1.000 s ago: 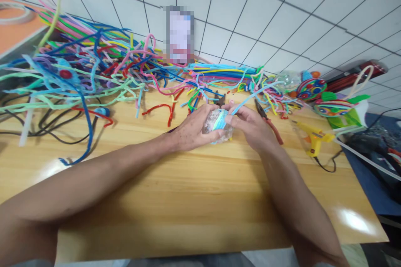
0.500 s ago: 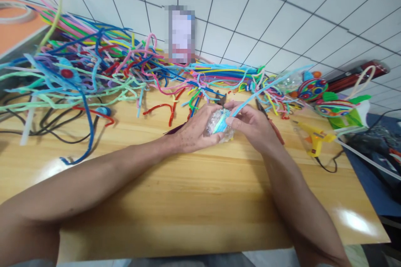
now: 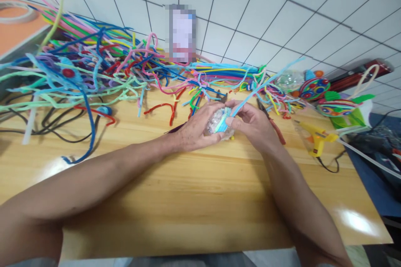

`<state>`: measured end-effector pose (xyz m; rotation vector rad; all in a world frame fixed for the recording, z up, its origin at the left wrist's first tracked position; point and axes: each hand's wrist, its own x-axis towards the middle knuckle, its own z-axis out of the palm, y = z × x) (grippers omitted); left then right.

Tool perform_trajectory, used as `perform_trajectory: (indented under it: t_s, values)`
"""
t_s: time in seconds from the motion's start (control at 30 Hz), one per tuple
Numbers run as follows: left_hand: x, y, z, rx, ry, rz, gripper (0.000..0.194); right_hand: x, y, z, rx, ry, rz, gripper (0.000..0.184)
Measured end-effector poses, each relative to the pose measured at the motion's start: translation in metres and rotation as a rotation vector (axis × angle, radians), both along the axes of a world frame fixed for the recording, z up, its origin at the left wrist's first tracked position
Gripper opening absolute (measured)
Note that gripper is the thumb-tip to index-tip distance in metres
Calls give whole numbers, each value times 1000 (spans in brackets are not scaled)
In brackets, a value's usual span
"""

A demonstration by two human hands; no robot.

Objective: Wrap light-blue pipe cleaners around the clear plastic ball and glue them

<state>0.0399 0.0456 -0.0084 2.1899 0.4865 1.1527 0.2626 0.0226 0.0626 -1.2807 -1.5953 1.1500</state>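
My left hand (image 3: pixel 200 128) is wrapped round a clear, bumpy plastic ball (image 3: pixel 214 124) from its left side, thumb along the near edge. Bands of blue and pale green pipe cleaner lie across the ball's right part. Between thumb and fingers, my right hand (image 3: pixel 249 123) pinches a light blue pipe cleaner (image 3: pixel 257 91) against the ball; its free length sticks out up and to the right. Behind the hands lie dark-jawed pliers (image 3: pixel 222 97), partly hidden. Beside my right wrist is another pair of pliers with red-orange handles (image 3: pixel 277 130).
Heaped pipe cleaners (image 3: pixel 103 62) cover the table's back left. A blurred phone-like device (image 3: pixel 182 33) stands against the tiled wall. At right are a yellow glue gun (image 3: pixel 319 137), decorated fish-like crafts (image 3: pixel 336 107) and another clear ball (image 3: pixel 290 79). Black cable (image 3: pixel 59 125) lies at left.
The free end of the light blue pipe cleaner has swung slightly left and in. Both hands keep nearly the same hold, and the view has shifted a little.
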Motion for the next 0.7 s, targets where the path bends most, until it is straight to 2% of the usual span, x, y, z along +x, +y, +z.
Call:
perform_trajectory:
  t_s: [0.17,0.3,0.5,0.7]
  values:
    - [-1,0,2,-13,1,6,74,-1,0,-1,4,12,3,33]
    - [-1,-3,5,-57,19,62,65,-3,-1,1,-15,7,2,32]
    - [-1,-5,9,-72,19,73,56,-1,1,1,-94,99,-16,40]
    - [0,-4,7,-45,0,42,57,-5,0,0,-33,96,-60,38]
